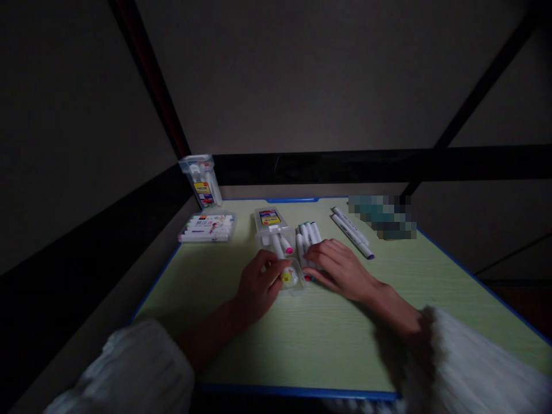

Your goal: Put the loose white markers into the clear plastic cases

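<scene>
My left hand (257, 284) pinches a white marker (278, 247) with a yellow end, its far end at the mouth of a clear plastic case (264, 225). The case lies on its side, its lid (298, 283) hinged open toward me. A marker with a pink end (288, 249) lies in the mouth of the case. Just right of it, my right hand (340, 269) curls over a bunch of white markers (309, 233), thumb and fingers about their near ends. Red and green ends show below the thumb.
Two loose markers (351, 233) lie right of the bunch. A flat marker pack (209, 228) lies at the far left, with an upright case of markers (204, 183) behind it. A pixelated greenish object (382, 217) lies at the back right. The green table (310, 345) has blue edges.
</scene>
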Demonstrator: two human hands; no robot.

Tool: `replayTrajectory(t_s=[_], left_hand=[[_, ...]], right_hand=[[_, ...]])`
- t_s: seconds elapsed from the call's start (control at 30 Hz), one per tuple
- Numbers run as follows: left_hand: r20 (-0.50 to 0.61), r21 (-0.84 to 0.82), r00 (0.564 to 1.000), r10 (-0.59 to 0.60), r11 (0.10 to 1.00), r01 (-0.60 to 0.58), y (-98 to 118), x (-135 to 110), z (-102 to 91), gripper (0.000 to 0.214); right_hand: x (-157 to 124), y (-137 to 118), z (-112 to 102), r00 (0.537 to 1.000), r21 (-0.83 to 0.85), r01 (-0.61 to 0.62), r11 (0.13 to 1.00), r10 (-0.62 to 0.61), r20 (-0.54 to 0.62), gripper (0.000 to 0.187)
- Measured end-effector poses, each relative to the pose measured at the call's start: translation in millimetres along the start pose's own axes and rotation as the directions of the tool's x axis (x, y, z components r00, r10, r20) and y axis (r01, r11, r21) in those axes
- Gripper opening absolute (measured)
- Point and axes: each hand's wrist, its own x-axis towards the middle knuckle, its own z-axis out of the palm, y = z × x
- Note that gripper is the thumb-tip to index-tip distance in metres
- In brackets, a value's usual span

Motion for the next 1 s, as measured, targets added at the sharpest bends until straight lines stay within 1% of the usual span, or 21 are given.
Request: replayTrajectory(t_s=[0.2,0.4,0.67,0.83,1.0], left_hand=[[0.070,-0.026,0.994,-0.085,0.996,0.087,0.6,3.2,2.8,0.027],[0.171,-0.035,0.973,-0.155,0.986,0.163,0.7,5.4,2.9,0.033],[0.237,-0.046,0.955,-0.178,0.980,0.194,1.1,6.7,3.9,0.034],[0.255,-0.043,0.947,-0.197,0.976,0.214,-0.3,5.7,5.7,0.036],[0.269,-0.031,0.944,-0.192,0.978,0.208,-1.6,5.0,5.5,0.037]], right_hand=[[-0.2,-0.2,1.7,0.998,-0.001,-0.015,1.000,0.015,0.057,0.022],[0.3,-1.8,1.2,0.994,-0.003,-0.018,1.000,0.018,0.104,0.026],[0.2,-2.6,4.1,0.988,0.010,-0.012,1.000,0.010,0.154,0.026],[1.4,-2.0,3.2,0.984,0.009,-0.023,1.000,0.021,0.175,0.026],[1.7,-2.5,2.1,0.983,-0.009,-0.041,0.999,0.042,0.180,0.028]])
